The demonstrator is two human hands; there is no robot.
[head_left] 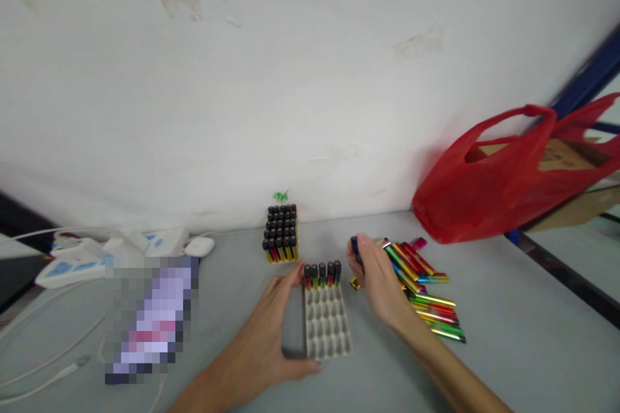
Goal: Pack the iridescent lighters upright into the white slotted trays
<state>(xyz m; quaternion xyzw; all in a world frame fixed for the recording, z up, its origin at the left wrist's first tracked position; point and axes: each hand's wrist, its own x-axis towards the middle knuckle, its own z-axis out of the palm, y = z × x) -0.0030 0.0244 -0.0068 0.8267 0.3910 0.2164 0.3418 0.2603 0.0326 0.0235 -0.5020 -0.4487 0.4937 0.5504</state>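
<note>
My left hand (264, 329) spans the left side of a pale slotted tray (327, 326), its thumb at the near edge and fingers at the far left corner. One row of black-topped, shiny coloured lighters (322, 273) stands upright along the tray's far end; the other slots are bare. To the right of the tray, my right hand (378, 277) is closed around a lighter with a dark top (355, 246), its body mostly hidden by the fingers. Beside and partly under that hand lies a loose pile of metallic lighters (431, 300) in several colours.
A block of upright black-topped lighters (281, 232) stands behind the tray, near the wall. At left are a pixelated phone-like object (157, 319), white power strips (165, 242) and cables. A red bag (465, 190) holding cardboard stands at right.
</note>
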